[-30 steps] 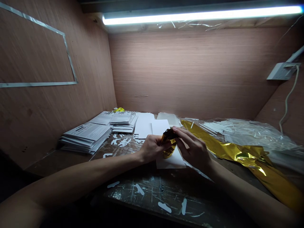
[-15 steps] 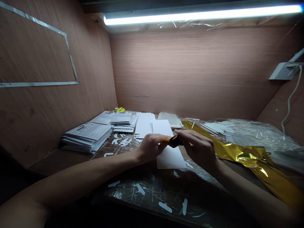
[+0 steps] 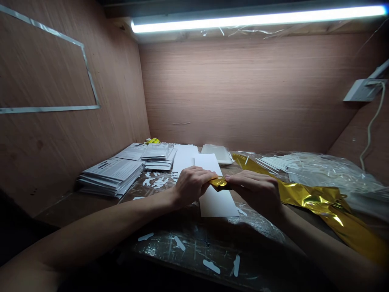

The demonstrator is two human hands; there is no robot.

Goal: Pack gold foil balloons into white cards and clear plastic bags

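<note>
Between my two hands is a small folded piece of shiny gold foil, held a little above the table. My left hand pinches its left end. The fingers of my right hand are closed on the right end. Below and behind the foil lies a white card sheet, which my hands partly cover. A long gold foil strip lies on the table to the right, behind my right forearm.
Stacks of printed cards stand at the left. White cut-outs are scattered near them, and several more lie along the front edge. At the back are white sheets and a pale tray. White sticks and clear plastic bags fill the right.
The gold foil has turned so a brighter, flatter face shows. My right hand has rolled over and its fingers have closed in nearer to my left hand.
</note>
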